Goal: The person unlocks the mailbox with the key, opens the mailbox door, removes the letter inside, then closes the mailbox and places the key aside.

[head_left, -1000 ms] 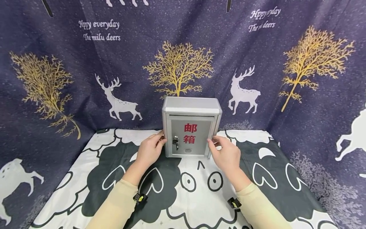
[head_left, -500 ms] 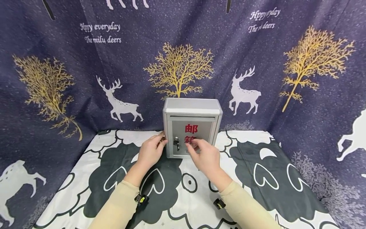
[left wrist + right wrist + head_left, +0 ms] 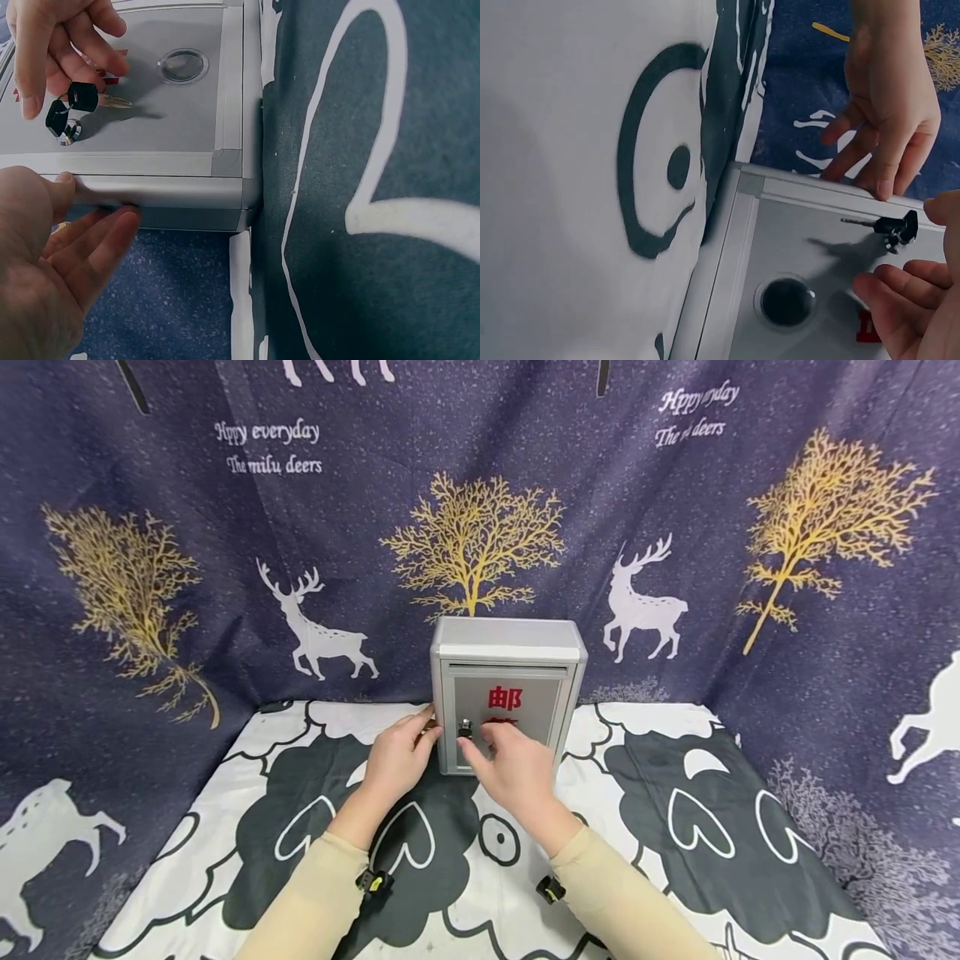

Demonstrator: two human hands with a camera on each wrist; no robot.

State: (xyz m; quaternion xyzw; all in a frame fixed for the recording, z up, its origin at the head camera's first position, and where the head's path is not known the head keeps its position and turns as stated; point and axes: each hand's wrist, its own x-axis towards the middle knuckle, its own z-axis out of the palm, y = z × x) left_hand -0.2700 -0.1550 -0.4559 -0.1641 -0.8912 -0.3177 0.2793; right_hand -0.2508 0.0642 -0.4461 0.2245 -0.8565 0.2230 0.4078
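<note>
A grey metal mailbox (image 3: 510,651) with red characters on its door stands upright at the back of the table. My left hand (image 3: 396,758) holds its left edge, thumb on the front frame and fingers along the side. A keyring's black-headed keys (image 3: 81,97) hang at the door lock (image 3: 70,133), one in it and one sticking out loose. My right hand (image 3: 519,768) is in front of the door, thumb and fingers apart on either side of the keys (image 3: 896,225), with a visible gap to them. It covers the lower characters in the head view.
A round window (image 3: 183,66) sits low on the door, and a slot (image 3: 510,671) runs across its top. The table carries a black-and-white cartoon cloth (image 3: 480,893). A dark blue curtain (image 3: 345,527) with deer and trees hangs close behind and at both sides.
My right hand has left the mailbox's right edge and moved left across the door to the keys. The left hand has stayed on the left edge. The mailbox has not visibly moved.
</note>
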